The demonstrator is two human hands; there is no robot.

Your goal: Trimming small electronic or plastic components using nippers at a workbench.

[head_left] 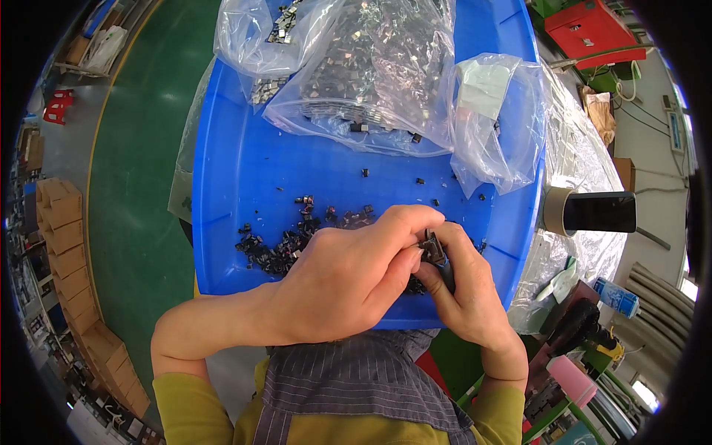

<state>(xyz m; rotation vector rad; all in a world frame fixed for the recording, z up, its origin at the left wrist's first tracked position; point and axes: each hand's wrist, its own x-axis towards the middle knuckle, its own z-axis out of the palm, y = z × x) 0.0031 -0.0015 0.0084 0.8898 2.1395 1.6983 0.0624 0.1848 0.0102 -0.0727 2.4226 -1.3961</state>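
Observation:
My left hand [348,271] and my right hand [471,289] meet over the near part of a blue tray [297,163]. In my right hand is a small dark tool with a metal head and a grey handle [445,273]; its exact kind I cannot make out. The left thumb and forefinger pinch together at the tool's head, and whatever lies between them is too small to name. Below and left of the hands lies a loose pile of small black parts [274,254]. A few single black parts [365,173] are scattered farther up the tray.
At the tray's far side lie a large clear bag of small metal parts [371,67], another clear bag [252,37] and a bag with a pale label [480,89]. To the right, a phone [601,212] rests by a tape roll [556,210]. Cardboard boxes [67,245] line the left floor.

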